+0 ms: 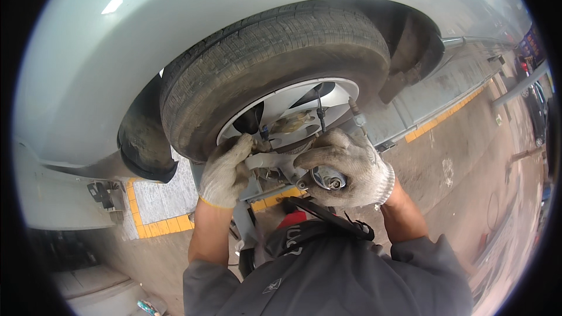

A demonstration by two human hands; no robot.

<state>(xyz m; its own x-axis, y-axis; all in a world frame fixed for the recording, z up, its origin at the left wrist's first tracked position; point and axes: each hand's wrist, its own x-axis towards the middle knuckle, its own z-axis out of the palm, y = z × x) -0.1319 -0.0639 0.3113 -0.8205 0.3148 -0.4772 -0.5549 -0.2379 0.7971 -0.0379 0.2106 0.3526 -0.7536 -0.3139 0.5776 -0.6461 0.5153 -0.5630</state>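
A car wheel with a dark tyre (275, 52) and a silver rim (342, 90) sits in the wheel arch in front of me. Before the rim I hold a metal wheel clamp (274, 161) with pale arms and slim upright claws. My left hand (224, 171), in a dirty white knit glove, is closed round its left end. On the right, my gloved right hand (351, 167) wraps its body near a round chrome part (329, 178). One dark claw (321, 112) reaches up to the rim; a brass-tipped one (357, 114) rises beside it. Whether the claws touch the wheel, I cannot tell.
The silver car's bodywork (88, 82) curves over the wheel, with a dark mud flap (149, 140) at lower left. A grey lift platform (427, 96) edged in yellow runs under the car. At far right a grey post (521, 88) stands above the concrete floor (433, 169).
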